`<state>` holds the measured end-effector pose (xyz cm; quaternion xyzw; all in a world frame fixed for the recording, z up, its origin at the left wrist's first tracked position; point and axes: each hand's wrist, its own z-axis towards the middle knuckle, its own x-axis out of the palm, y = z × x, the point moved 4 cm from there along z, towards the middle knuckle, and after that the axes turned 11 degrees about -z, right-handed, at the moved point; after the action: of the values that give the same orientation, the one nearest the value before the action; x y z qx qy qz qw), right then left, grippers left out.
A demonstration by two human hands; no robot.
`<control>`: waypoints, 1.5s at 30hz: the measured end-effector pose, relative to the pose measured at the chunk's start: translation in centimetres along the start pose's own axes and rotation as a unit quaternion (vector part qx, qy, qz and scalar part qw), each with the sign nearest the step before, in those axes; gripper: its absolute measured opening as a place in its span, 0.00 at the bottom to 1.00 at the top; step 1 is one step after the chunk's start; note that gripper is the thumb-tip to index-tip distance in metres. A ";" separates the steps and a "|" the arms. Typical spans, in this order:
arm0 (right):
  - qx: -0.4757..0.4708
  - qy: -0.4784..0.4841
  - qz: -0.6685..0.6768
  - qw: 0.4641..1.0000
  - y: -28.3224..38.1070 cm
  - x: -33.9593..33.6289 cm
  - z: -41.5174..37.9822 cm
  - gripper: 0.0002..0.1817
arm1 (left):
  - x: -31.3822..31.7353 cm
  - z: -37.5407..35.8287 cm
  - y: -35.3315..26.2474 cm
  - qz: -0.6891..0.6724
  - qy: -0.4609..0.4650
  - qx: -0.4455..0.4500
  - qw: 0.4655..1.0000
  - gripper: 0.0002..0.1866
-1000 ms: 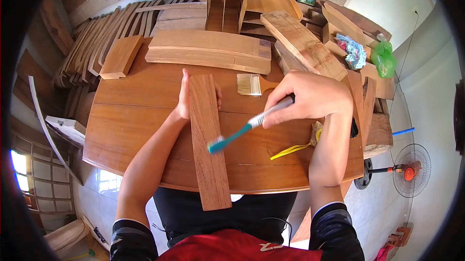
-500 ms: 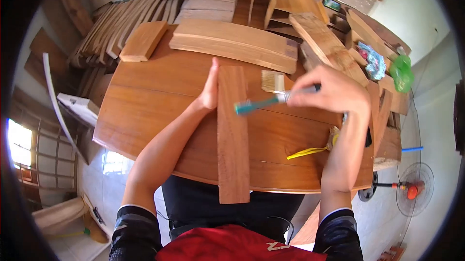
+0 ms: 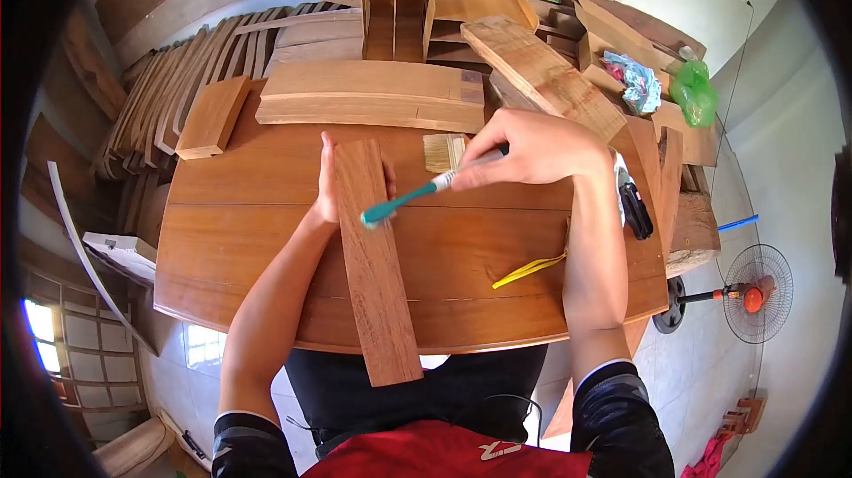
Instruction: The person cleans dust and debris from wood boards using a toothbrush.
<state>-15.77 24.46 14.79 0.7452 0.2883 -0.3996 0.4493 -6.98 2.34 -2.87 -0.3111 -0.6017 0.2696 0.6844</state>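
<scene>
Right grip [image 3: 532, 151] pinches toothbrush [image 3: 404, 200] — bristles on plank [image 3: 373, 256].

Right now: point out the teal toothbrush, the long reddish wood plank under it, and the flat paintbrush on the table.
teal toothbrush [image 3: 404, 200]: head view, on the teal handle.
long reddish wood plank [image 3: 377, 292]: head view, mid-length of its top face.
flat paintbrush [image 3: 439, 152]: head view, on the pale bristles.

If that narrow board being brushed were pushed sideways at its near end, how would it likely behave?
The wooden board looks stiff, so it would probably pivot as one piece. Its near end overhangs the table edge, so it might tip without the left hand steadying the far end. Flat-faced, it should slide, not roll.
</scene>
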 end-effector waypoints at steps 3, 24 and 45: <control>-0.042 0.067 -0.028 0.996 2.3 0.9 -1.1 0.20 | -0.7 0.1 0.4 -0.012 -0.004 0.000 1.000 0.63; -0.074 0.099 -0.087 0.989 5.3 2.1 -1.8 0.21 | -0.6 0.1 0.3 -0.003 -0.006 0.003 1.000 0.63; -0.066 0.057 0.035 0.996 3.0 1.4 -0.8 0.19 | -0.9 1.0 1.1 0.000 -0.133 0.042 0.990 0.63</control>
<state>-12.45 23.99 15.11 0.7450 0.3131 -0.3208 0.4940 -8.09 2.47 -4.20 -0.2434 -0.6759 0.3334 0.6106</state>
